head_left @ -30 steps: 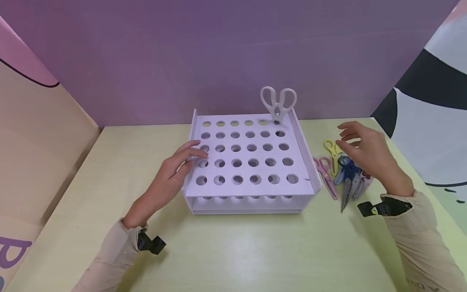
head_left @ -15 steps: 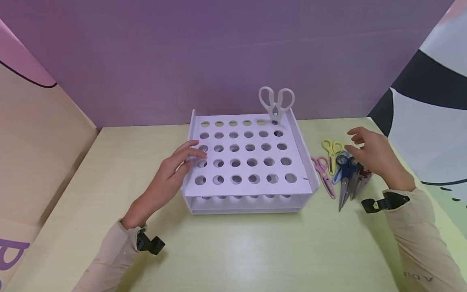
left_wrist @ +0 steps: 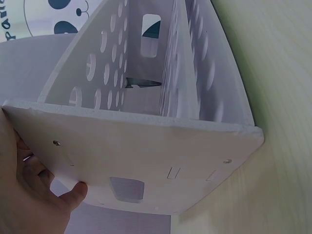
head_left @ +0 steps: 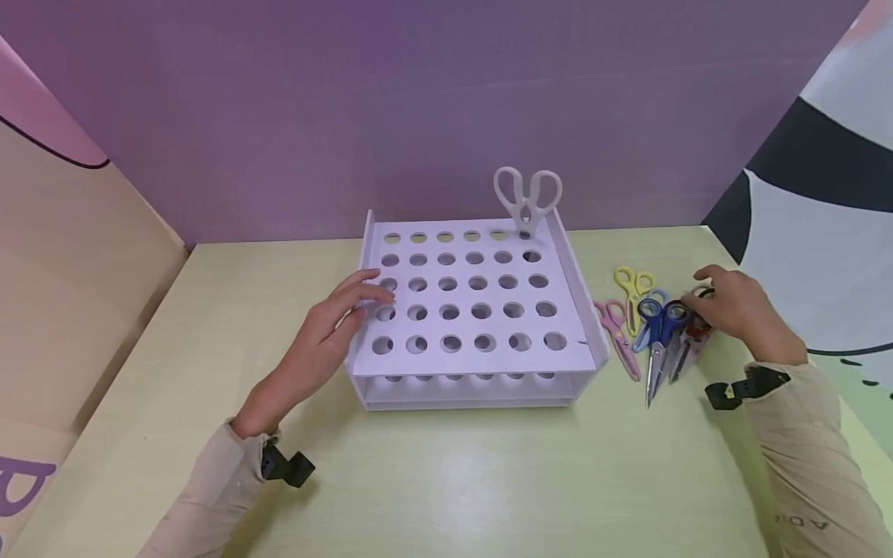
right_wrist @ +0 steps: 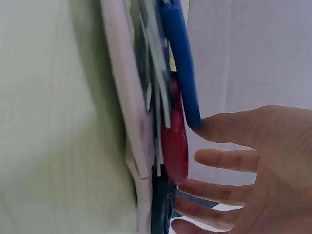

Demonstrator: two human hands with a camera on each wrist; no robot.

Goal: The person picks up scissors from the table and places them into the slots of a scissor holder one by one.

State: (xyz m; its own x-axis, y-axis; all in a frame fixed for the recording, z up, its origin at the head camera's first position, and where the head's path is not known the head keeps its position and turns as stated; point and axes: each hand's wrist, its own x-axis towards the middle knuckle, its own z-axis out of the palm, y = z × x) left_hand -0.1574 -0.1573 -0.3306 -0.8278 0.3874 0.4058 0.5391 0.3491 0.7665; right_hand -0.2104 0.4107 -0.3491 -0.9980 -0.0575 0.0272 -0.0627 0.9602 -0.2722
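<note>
A white rack (head_left: 460,294) with rows of round holes stands on the table. White-handled scissors (head_left: 528,200) sit upright in its far right corner hole. In the left wrist view their blade (left_wrist: 144,83) shows inside the rack. My left hand (head_left: 314,341) rests on the rack's left side panel (left_wrist: 131,151), fingers over its upper edge, thumb against the outer face. To the right lies a pile of scissors. Over its right side is my right hand (head_left: 739,310), fingers spread, thumb at a blue scissors handle (right_wrist: 183,63); a red handle (right_wrist: 176,151) lies just below.
Yellow scissors (head_left: 633,294) and pink scissors (head_left: 619,337) lie on the left of the pile, close to the rack's right wall. Blue-handled scissors (head_left: 659,333) point towards the front. A purple wall (head_left: 446,116) rises behind the table (head_left: 453,480).
My right hand has moved right and down onto the right side of the scissors pile. My left hand stays on the rack. The white scissors have not moved in their hole.
</note>
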